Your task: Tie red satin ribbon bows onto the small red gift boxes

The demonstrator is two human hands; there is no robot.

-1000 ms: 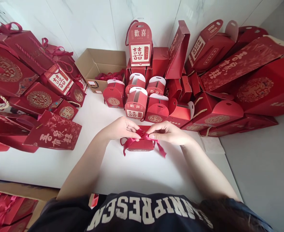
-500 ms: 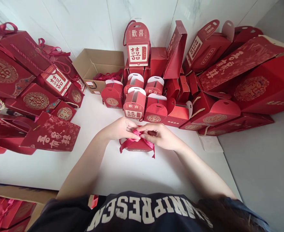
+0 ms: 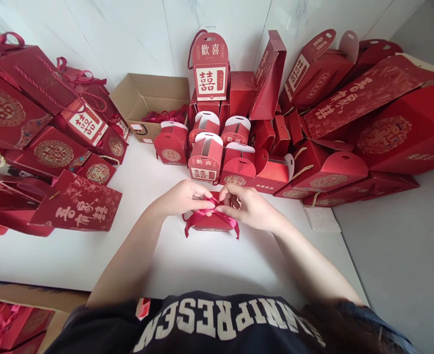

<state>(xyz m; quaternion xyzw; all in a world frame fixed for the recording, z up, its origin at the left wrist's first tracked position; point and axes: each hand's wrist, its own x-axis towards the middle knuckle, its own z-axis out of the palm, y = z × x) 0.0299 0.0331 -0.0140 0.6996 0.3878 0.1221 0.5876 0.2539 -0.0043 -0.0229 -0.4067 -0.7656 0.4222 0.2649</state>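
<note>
Since the frame half a second earlier, the right hand point(image 3: 250, 206) has shifted slightly, its index finger and thumb now parted more widely beside the bow's middle. The small red box point(image 3: 212, 224) sits on the white table point(image 3: 128, 255) beneath both hands. On top of it, the left hand point(image 3: 187, 197) pinches the crimson ribbon point(image 3: 192, 222) between thumb and fingers; whether the right fingertips grip any ribbon, I cannot tell. Two ribbon tails hang over the small red box's near side. Just behind it stand handled gift boxes point(image 3: 205, 157); behind and left of it, an open cardboard carton point(image 3: 165, 93) holds more ribbon-like material.
</note>
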